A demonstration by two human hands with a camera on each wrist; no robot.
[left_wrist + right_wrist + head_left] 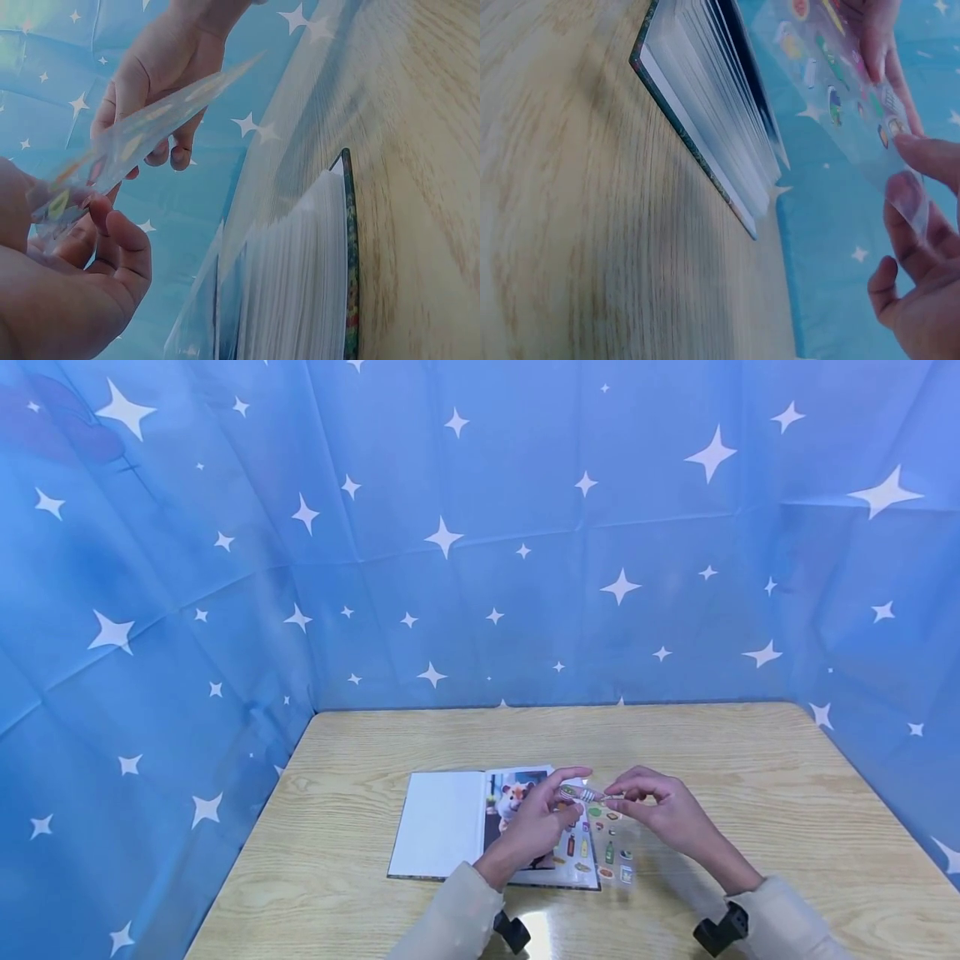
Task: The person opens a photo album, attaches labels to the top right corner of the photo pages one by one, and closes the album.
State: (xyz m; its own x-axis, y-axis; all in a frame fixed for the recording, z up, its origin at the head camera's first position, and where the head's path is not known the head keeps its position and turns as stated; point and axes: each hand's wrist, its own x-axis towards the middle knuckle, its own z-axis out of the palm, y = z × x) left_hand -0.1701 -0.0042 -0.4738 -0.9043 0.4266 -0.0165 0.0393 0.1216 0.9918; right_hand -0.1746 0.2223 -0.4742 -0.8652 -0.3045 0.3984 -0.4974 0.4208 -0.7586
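A clear sticker sheet (617, 852) with small food and bottle pictures is held up between both hands, tilted above the right side of an open album (435, 823). My left hand (534, 823) grips the sheet's upper left part between thumb and fingers, where the plastic bends over. At the sheet's top right, my right hand (667, 812) pinches the edge with thumb and forefinger. Seen from the right wrist, the clear sheet (840, 82) shows its coloured stickers, and the right hand (930, 292) holds its corner. Whether a single sticker is being lifted, I cannot tell.
The album lies on a light wooden table (337, 777); its left side is a blank white page. On its right side is an animal picture (513, 797), partly covered by the left hand. A blue curtain with white stars (525, 610) stands behind.
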